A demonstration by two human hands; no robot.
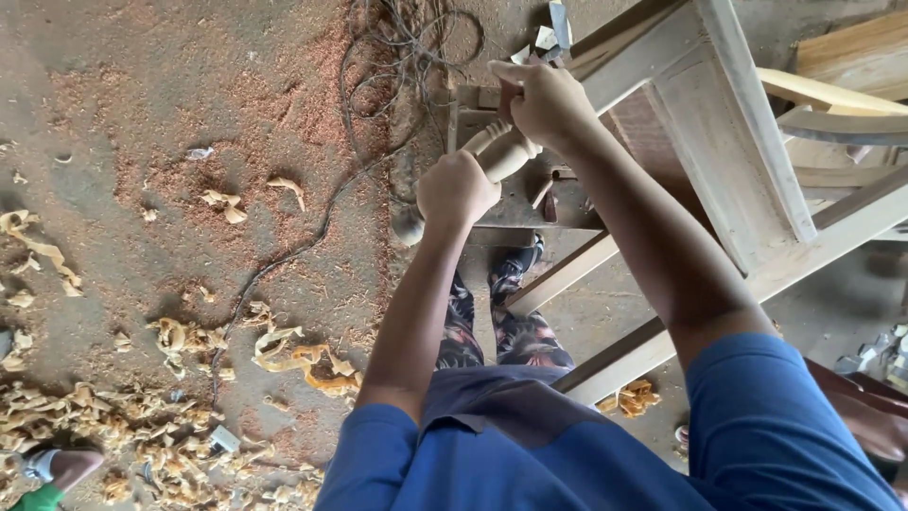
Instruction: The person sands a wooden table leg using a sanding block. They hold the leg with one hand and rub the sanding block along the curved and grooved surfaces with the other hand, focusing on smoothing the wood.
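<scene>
Your left hand [456,189] sits just left of the frame's centre, closed in a fist around the lower part of a turned leg [499,151], a pale wooden spindle with rounded beads. Your right hand [544,99] is above it, in the upper middle of the frame, fingers curled down over the leg's upper end where it meets the frame [719,142] of an unfinished wooden piece. Whether that hand clamps the leg or only presses on it and the frame cannot be told. The leg runs on a slant from lower left to upper right between your two hands, its rounded foot [409,227] showing below your left fist.

The frame fills the upper right of the picture, with pale rails and a panel, one rail [567,274] crossing down toward the centre. Your patterned trousers [520,331] show below the hands, and blue sleeves along the bottom.

A dark cable [312,237] snakes over the dirt floor [123,76] from top centre down to the left. Shavings [113,416] lie heaped at lower left, with reddish sawdust [312,85] spread at upper centre. Another person's foot [47,466] shows at the bottom left corner.
</scene>
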